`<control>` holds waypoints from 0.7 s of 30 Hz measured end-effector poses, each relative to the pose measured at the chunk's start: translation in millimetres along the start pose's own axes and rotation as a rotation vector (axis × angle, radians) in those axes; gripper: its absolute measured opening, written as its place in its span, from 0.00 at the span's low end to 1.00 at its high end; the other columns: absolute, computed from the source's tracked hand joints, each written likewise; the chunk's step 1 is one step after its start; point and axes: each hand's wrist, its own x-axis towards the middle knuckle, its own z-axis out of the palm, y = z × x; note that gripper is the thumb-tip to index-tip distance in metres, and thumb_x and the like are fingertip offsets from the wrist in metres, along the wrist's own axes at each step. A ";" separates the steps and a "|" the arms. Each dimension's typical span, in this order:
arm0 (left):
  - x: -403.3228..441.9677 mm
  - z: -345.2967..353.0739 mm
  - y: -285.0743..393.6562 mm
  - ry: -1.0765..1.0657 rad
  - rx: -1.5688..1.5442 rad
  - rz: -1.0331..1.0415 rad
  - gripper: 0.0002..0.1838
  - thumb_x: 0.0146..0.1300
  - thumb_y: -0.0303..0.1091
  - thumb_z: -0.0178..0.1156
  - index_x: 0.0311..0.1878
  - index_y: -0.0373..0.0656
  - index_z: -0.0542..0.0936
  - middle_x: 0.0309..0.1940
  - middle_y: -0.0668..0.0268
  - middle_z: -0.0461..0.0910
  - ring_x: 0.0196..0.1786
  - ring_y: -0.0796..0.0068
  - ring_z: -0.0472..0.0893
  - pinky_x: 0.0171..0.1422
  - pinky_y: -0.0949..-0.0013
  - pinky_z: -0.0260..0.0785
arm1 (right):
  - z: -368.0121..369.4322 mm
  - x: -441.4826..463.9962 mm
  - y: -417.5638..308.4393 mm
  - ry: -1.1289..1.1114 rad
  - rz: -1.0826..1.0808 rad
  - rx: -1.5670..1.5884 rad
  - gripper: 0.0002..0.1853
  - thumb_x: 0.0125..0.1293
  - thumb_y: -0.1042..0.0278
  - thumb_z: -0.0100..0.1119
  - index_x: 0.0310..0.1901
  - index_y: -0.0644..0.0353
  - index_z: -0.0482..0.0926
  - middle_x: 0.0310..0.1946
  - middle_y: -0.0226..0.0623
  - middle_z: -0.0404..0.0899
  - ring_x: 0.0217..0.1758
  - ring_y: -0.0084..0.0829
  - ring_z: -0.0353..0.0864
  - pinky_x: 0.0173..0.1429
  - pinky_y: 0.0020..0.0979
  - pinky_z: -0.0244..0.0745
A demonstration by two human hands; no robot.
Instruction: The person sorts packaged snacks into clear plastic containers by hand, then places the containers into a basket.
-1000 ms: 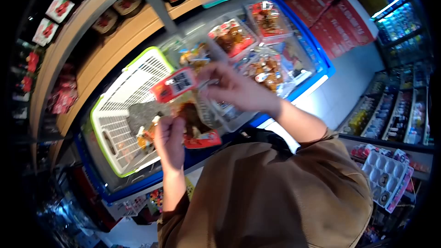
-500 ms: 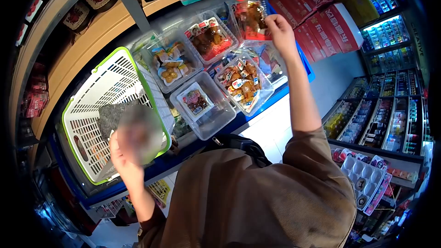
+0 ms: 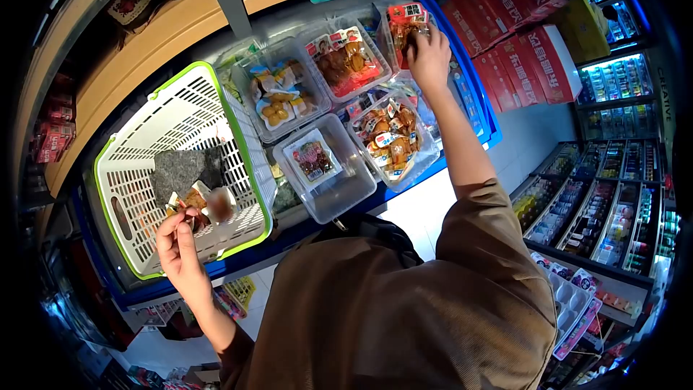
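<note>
My left hand (image 3: 180, 245) is over the near side of the white basket (image 3: 160, 108) with a green rim. Its thumb and fingers pinch a small snack packet (image 3: 195, 218), partly hidden by the fingers. Beside the fingertips is a blurred patch. A grey, rough-looking item (image 3: 184, 173) lies in the basket. My right hand (image 3: 429, 61) reaches to the far right, its fingers curled on a red packet of brown food (image 3: 403, 18) at a clear tub. Other clear tubs hold wrapped brown snacks (image 3: 390, 137), red-and-white packs (image 3: 345, 58) and yellow-blue packets (image 3: 278, 94).
A clear tub (image 3: 346, 198) with one flat packet stands nearest me. Red cartons (image 3: 530, 65) are stacked at the right behind the blue edge (image 3: 476, 112). A wooden shelf (image 3: 137, 65) with dark jars runs along the back left. Drink shelves (image 3: 592, 195) line the right.
My right hand has lowered the red packet to the tub. My left hand has shifted left and slightly down, and several snack packets now show in the basket near it. The view has shifted slightly.
</note>
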 end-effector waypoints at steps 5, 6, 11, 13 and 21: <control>3.9 -2.8 -0.6 0.017 0.033 0.003 0.10 0.74 0.31 0.54 0.53 0.36 0.76 0.48 0.60 0.80 0.52 0.73 0.78 0.62 0.68 0.70 | 21.0 -8.8 12.3 -0.268 0.100 0.050 0.15 0.59 0.66 0.64 0.48 0.55 0.80 0.54 0.44 0.74 0.57 0.51 0.72 0.57 0.49 0.72; 4.4 -2.1 0.8 0.011 0.035 0.003 0.10 0.74 0.31 0.54 0.53 0.36 0.76 0.49 0.60 0.80 0.52 0.74 0.78 0.62 0.68 0.70 | 23.7 -8.5 13.4 -0.279 0.108 0.059 0.15 0.59 0.66 0.64 0.48 0.55 0.80 0.54 0.44 0.74 0.56 0.51 0.72 0.56 0.49 0.73; 6.8 1.5 2.3 -0.022 0.070 -0.003 0.10 0.74 0.31 0.55 0.53 0.36 0.76 0.48 0.61 0.81 0.49 0.76 0.79 0.58 0.72 0.70 | 31.0 -7.5 18.0 -0.313 0.130 0.095 0.15 0.57 0.68 0.66 0.47 0.53 0.81 0.52 0.45 0.74 0.54 0.53 0.73 0.55 0.49 0.74; 9.2 0.9 -3.1 -0.032 0.059 -0.027 0.10 0.73 0.31 0.56 0.53 0.37 0.76 0.48 0.62 0.82 0.46 0.79 0.78 0.54 0.74 0.70 | 34.2 -5.7 20.6 -0.331 0.114 0.094 0.14 0.57 0.67 0.67 0.45 0.53 0.81 0.52 0.45 0.74 0.53 0.54 0.73 0.55 0.49 0.75; 35.0 -39.1 -10.4 -0.105 0.284 0.012 0.12 0.72 0.33 0.58 0.53 0.37 0.78 0.47 0.64 0.82 0.46 0.78 0.78 0.51 0.72 0.71 | -31.3 16.0 -1.0 -0.368 0.007 0.051 0.11 0.60 0.63 0.63 0.44 0.56 0.84 0.48 0.46 0.77 0.50 0.51 0.77 0.55 0.47 0.76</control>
